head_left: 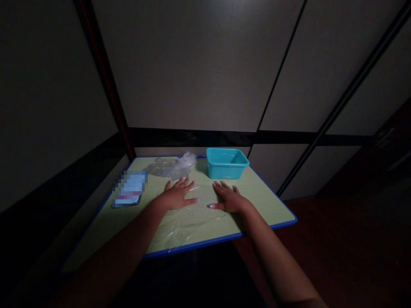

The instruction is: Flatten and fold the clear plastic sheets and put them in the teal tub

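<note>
Two-handed, spread wide face-down, gripping nothing, with clear plastic sheet [188, 222] between left hand [180, 196] and right hand [229, 200], apparently slanting lengthwise toward near-left counter edge [157, 253].

clear plastic film [186, 220] | thin, wrinkled | spread flat | on table [263, 199], reaching front edge

head view | worn on head | faces forward and down | table [266, 203] near, below centre | panels [192, 68] beyond
</note>
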The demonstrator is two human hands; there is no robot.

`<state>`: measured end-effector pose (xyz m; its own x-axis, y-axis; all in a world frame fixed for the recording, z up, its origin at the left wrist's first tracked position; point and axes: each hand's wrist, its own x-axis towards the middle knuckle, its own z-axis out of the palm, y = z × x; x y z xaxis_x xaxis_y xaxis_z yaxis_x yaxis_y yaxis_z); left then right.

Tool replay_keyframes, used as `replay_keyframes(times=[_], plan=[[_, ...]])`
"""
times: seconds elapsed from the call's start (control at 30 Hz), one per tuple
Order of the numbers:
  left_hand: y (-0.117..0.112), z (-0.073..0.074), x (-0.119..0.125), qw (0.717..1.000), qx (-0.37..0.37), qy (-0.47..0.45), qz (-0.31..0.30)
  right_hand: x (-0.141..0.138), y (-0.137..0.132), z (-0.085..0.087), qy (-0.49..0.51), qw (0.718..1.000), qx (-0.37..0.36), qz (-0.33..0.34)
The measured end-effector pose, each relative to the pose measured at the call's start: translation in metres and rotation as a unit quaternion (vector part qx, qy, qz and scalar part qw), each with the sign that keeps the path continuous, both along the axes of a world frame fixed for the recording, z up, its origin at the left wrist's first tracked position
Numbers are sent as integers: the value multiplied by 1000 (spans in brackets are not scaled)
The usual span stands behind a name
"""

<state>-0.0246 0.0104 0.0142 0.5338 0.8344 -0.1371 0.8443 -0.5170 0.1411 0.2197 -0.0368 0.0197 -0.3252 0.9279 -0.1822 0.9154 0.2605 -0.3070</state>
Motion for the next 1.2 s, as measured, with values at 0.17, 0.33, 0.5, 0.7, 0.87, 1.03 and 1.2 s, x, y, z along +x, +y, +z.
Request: replay_keyframes(times=[0.17,0.33,0.5,0.7,0.87,1.03,1.2], plan=[[2,-1,-1,1000,0,3,-1,0,0,1,-3,1000,-5,-1],[2,-3,-2,1000,12,3,-1,0,0,1,-6,1000,-2,-5],[0,-2,-1,999,48,-11,-10,2,1,-2,-4,999,21,-36],[-5,0,1,998,39,-13,-42,1,2,-4,6,999,27,-30],[-7,2,2,999,25,-16,-45,-5,0,-1,38,999,37,9],[-7,1,2,999,18,-14,-41,-10,-1,-1,43,998,41,33],[-7,1,2,999,18,-13,-37,-11,1,-5,28,998,32,39]])
